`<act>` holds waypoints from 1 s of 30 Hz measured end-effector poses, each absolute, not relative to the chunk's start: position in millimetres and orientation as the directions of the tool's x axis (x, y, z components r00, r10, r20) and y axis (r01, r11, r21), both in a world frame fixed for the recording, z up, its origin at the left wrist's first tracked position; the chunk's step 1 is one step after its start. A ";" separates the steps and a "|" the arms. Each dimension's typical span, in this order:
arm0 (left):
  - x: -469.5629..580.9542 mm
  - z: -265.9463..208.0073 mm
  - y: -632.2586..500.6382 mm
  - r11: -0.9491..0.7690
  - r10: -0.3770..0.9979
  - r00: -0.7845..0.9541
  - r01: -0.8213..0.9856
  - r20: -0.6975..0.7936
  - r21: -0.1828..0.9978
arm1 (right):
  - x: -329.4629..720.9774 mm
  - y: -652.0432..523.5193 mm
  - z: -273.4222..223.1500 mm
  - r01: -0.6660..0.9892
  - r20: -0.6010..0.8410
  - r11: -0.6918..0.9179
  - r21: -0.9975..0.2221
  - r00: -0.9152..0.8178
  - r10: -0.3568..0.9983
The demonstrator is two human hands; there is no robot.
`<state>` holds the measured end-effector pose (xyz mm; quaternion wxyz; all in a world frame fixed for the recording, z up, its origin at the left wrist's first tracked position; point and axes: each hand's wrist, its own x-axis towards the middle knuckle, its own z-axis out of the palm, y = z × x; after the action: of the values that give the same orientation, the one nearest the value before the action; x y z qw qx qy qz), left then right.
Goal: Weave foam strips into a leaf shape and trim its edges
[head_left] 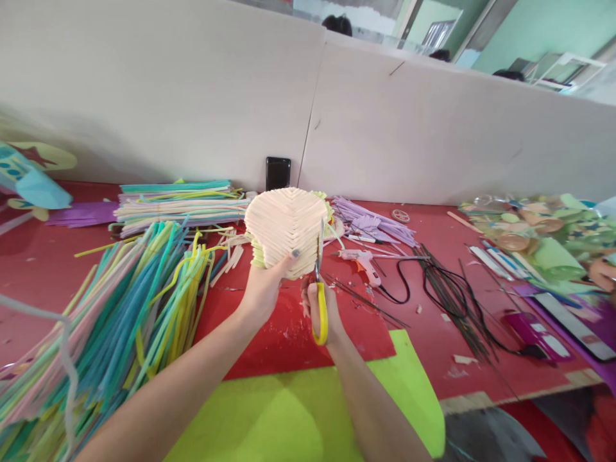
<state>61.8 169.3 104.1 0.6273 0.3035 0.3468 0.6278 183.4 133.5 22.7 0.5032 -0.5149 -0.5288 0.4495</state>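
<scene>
My left hand [265, 287] grips a cream leaf-shaped piece made of pipe cleaners [287, 221], its thumb lying on the face. Fuzzy strips slant away from a centre line on it, and pale green ends show behind its edges. My right hand [331, 316] is closed round the yellow handle of a pair of scissors [322, 314]. The scissor blades point up along the right edge of the leaf shape; whether they touch it I cannot tell. Beneath both hands lies a red sheet [366, 333] with small scraps on it.
Bundles of coloured pipe cleaners [120, 314] spread at left. A pink glue gun [364, 262] with a black cord, dark thin stems [445, 301] and a purple box [538, 335] lie at right. A black phone [278, 173] leans against the white partition [192, 96].
</scene>
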 end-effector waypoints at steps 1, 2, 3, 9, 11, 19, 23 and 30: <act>59.0 104.3 171.1 0.047 0.998 -0.011 -0.587 -0.066 0.808 | 184.4 133.9 24.2 0.062 0.072 0.070 -0.996 0.033 0.997; 55.4 104.6 173.6 0.064 0.997 0.001 -0.598 -0.079 0.799 | 185.8 134.5 26.2 0.031 0.074 0.073 -0.997 0.026 0.997; 50.9 105.2 176.9 0.071 0.996 0.005 -0.610 -0.086 0.790 | 187.6 135.3 28.5 0.004 0.075 0.075 -0.997 0.017 0.997; 18.6 107.7 202.4 0.074 0.997 0.041 -0.539 -0.062 0.839 | 202.1 139.9 41.7 -0.020 0.064 0.063 -0.998 -0.075 0.995; 12.7 105.9 207.5 0.092 0.996 0.041 -0.487 -0.082 0.868 | 205.3 140.2 42.8 0.001 0.063 0.063 -0.998 -0.112 0.992; 21.7 93.0 207.6 -0.006 1.000 -0.023 -0.391 -0.003 0.920 | 201.4 140.6 38.0 0.057 0.111 0.118 -0.991 -0.117 0.987; 27.8 90.7 204.3 -0.041 0.998 -0.056 -0.373 0.021 0.927 | 200.6 142.1 37.0 0.051 0.123 0.128 -0.991 -0.082 0.989; 25.5 91.1 202.8 -0.109 0.988 -0.140 -0.344 0.063 0.933 | 202.5 139.8 46.5 0.099 0.122 0.133 -0.986 -0.109 0.986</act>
<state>25.5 202.8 91.1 0.5260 0.3915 0.4111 0.6333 202.5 139.8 46.5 0.4774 -0.4664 -0.5819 0.4648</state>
